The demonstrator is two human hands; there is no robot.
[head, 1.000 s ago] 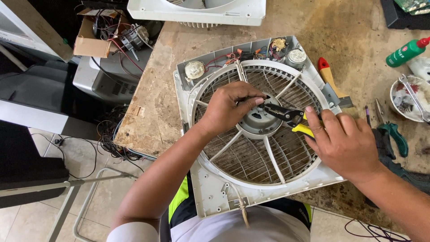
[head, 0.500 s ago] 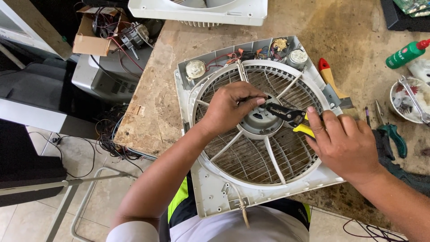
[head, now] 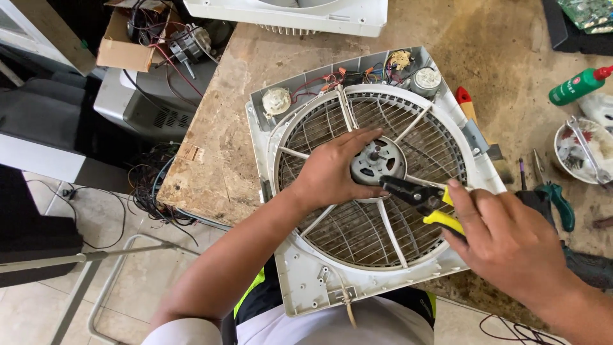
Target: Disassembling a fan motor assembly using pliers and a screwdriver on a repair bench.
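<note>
From the head view, our left hand (head: 332,176) rests spread on the white fan housing (head: 377,185), fingertips pressing the edge of the round motor hub (head: 377,160) at the grille's centre, gripping nothing. Our right hand (head: 511,246), coming in from four o'clock, is clenched round the yellow-handled pliers (head: 424,198), whose dark nose sits just beside the hub.

The housing lies flat with its wiring and small parts at twelve o'clock exposed (the cover is already off); the hub is still seated in the grille.

The worn desk (head: 511,70) carries a green bottle (head: 575,86) at two o'clock and a bowl of tools (head: 584,153) at three; tiled floor and tangled cables lie at nine.
</note>
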